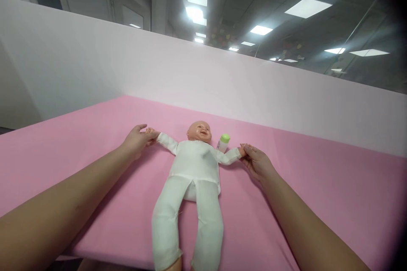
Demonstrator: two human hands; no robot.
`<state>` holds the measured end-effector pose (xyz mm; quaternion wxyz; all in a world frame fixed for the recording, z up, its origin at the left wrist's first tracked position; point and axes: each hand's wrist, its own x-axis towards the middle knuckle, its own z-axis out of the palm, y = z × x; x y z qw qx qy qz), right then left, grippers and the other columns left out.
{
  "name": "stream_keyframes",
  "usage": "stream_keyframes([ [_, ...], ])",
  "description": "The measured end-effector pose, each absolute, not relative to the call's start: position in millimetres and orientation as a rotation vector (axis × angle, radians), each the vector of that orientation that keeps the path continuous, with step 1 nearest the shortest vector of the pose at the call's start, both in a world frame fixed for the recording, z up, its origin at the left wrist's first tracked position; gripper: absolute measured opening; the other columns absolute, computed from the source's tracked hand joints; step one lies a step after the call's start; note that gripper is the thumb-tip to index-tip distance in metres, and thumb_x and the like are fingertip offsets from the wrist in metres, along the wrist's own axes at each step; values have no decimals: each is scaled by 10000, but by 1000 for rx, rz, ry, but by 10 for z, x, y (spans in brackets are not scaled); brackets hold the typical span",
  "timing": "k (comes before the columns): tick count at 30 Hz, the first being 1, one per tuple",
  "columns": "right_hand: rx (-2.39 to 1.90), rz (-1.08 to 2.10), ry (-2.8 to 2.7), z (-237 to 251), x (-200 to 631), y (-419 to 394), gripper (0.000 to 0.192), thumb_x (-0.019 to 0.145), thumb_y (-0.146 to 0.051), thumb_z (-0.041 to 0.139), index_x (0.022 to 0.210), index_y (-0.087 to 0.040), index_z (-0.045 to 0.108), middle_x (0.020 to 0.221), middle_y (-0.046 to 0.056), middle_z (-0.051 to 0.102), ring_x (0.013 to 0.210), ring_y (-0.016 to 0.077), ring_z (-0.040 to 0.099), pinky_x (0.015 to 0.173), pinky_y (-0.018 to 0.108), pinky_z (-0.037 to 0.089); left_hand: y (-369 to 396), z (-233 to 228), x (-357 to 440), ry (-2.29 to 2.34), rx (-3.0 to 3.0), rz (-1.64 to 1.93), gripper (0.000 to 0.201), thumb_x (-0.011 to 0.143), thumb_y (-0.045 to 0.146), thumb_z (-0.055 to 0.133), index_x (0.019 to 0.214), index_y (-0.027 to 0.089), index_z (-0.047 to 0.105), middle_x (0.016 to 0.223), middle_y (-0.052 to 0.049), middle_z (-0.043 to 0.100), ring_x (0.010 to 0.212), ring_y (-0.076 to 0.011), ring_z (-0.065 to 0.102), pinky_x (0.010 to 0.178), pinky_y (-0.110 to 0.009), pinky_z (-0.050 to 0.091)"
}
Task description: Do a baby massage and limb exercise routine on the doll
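A baby doll (193, 173) in a white cloth suit lies on its back on the pink table surface (318, 186), head away from me and arms spread wide. My left hand (137, 139) holds the doll's small hand on the left side. My right hand (257, 161) grips the doll's other hand on the right. A small white bottle with a green cap (223, 142) lies just behind the doll's shoulder, close to my right hand. The doll's feet reach the near table edge.
A pale pink partition wall (190, 72) rises directly behind the table. The pink surface stretches wide on both sides of the doll. Above the wall are ceiling lights and a white door (130, 8).
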<state>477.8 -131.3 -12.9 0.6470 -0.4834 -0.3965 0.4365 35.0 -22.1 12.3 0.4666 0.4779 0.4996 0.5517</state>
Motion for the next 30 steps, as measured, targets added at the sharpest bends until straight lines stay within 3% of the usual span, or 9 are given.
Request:
stream_keyframes([
  [2,-1071,935,-930,-59,4678,-1360,442,734,-542,929,949,-201,748,984,58,749,1024,253,717,960,381,643,-288,172,419,1104,1223,1323,610,645,437,927,1121,165,660,1098,-129,733,988,-262,749,877,-382,631],
  [4,-1063,831,-963,19,4535,-1435,461,711,-517,953,988,-203,760,1102,77,761,1095,274,709,1007,423,622,-405,225,513,1043,1337,1325,493,671,495,909,975,178,686,1035,-93,744,1002,-258,737,911,-390,619],
  [7,-1099,653,-1107,110,4264,-1581,418,770,-461,923,1077,-226,765,1209,84,754,1136,288,705,1026,477,604,-667,294,701,1085,1582,1353,490,735,497,875,1096,199,728,1044,-68,761,982,-249,729,910,-396,605],
  [10,-1186,522,-1365,129,4019,-1710,257,876,-428,817,1038,-234,768,1063,75,782,990,273,742,937,478,632,-923,319,885,1054,2037,1218,344,848,445,778,1111,225,761,1058,-58,775,949,-236,725,869,-372,597],
  [12,-1202,444,-1608,112,3916,-1760,208,914,-359,761,1092,-251,768,1087,68,781,1006,272,741,944,473,623,-1026,307,961,941,2385,1082,265,925,416,691,1106,243,777,1096,-57,779,986,-232,719,882,-362,585],
  [17,-1172,141,-2027,85,3863,-1768,397,923,-156,668,1282,-321,703,1244,32,740,1163,272,680,1027,481,566,-1039,263,974,694,2840,892,333,991,271,582,1280,273,748,1279,-55,742,1132,-216,683,961,-337,555],
  [24,-1117,-84,-2173,18,3847,-1719,445,922,-91,616,1303,-309,692,1283,71,673,1177,280,617,1028,485,543,-988,241,950,632,3030,743,443,994,162,523,1376,288,709,1325,-58,729,1194,-234,650,1033,-367,518],
  [30,-1275,21,-2043,-15,3860,-1669,476,899,-146,671,1340,-324,676,1284,49,699,1193,290,616,1044,504,519,-993,296,944,755,2751,904,309,994,347,592,1236,272,770,1240,-54,764,1121,-235,678,986,-351,525],
])
